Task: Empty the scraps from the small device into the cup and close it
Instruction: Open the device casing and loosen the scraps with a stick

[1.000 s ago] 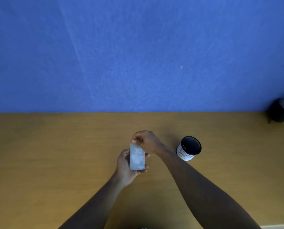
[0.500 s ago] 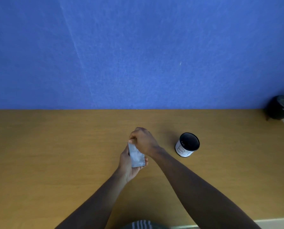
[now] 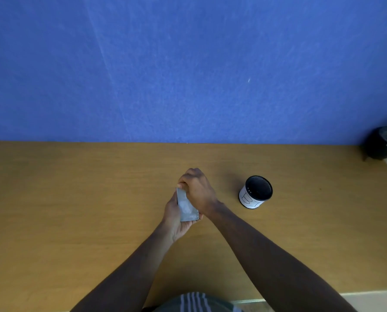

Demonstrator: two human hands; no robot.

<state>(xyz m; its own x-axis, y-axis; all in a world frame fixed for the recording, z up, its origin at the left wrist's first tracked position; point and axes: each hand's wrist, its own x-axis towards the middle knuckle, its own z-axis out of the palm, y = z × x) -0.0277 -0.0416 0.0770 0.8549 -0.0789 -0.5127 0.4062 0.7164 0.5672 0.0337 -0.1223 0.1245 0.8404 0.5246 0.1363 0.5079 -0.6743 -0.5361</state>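
The small device (image 3: 186, 207) is a flat grey rectangular box held over the middle of the wooden table. My left hand (image 3: 175, 218) cups it from behind and below. My right hand (image 3: 197, 191) is closed over its upper right edge, fingers curled on the top end. The cup (image 3: 256, 192) stands upright on the table to the right of my hands, white outside with a black inside and a drawn label. Nothing shows inside the cup. No scraps are visible.
The wooden table (image 3: 75, 199) runs up to a blue wall (image 3: 188, 64). A dark pot with a plant (image 3: 385, 143) sits at the far right edge. My striped clothing (image 3: 194, 302) shows at the bottom.
The device has tilted edge-on, so its grey face looks narrower. My right hand has closed further over its top end. The cup has stayed put.
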